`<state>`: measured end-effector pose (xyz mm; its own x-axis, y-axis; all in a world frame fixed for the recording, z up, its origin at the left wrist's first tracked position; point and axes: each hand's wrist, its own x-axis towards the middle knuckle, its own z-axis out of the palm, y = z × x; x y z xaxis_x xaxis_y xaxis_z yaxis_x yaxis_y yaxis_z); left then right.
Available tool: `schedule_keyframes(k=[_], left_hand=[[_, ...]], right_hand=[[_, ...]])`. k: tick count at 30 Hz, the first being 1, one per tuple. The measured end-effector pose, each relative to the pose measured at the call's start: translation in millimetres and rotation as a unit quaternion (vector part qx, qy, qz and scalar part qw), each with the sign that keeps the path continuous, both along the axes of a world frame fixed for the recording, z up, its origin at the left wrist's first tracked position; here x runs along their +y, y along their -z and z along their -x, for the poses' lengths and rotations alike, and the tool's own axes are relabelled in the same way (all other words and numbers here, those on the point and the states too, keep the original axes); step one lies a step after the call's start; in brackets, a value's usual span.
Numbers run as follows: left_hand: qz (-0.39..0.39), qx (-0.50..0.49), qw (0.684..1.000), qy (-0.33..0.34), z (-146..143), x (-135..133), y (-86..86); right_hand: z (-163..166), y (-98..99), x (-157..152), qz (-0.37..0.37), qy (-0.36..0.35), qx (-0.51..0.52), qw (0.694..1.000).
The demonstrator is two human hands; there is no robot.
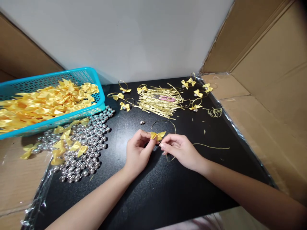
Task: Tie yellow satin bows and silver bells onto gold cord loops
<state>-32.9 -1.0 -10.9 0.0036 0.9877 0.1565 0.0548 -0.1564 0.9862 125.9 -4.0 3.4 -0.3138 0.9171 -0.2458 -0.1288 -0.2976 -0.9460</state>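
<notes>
Yellow bow (pixel 158 135) is held over the centre of the black table (pixel 148 191), pinched from both sides between thumb and forefinger tips of the left hand (pixel 137 151) and right hand (pixel 183 151), its gold loop (pixel 164 121) arching toward 12 o'clock. Around it, the teal basket (pixel 72 74) at 10 o'clock is heaped with plain bows (pixel 43 105), silver bells (pixel 88 143) spread at 9 o'clock, and gold cords (pixel 159 102) lie bundled at 12. Judging by the handful of finished bows (pixel 195 107) between 11 and 1 o'clock against that heap, most of the work seems left.
</notes>
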Motion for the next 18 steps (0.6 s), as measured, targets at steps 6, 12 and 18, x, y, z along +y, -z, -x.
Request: schedule_keyframes(k=[6, 12, 18], left_hand=[[-0.003, 0.002, 1.000, -0.002, -0.3, -1.0, 1.5], [-0.013, -0.002, 1.000, 0.005, -0.2, -0.9, 0.9], [-0.020, 0.002, 1.000, 0.002, -0.1, -1.2, 1.0]], right_hand=[[2.0, 3.1, 1.5, 0.051, 0.038, 0.016, 0.998], [0.9, 4.6, 0.9, 0.059, 0.041, 0.015, 0.997], [0.2, 4.6, 1.4, 0.056, 0.038, 0.012, 0.998]])
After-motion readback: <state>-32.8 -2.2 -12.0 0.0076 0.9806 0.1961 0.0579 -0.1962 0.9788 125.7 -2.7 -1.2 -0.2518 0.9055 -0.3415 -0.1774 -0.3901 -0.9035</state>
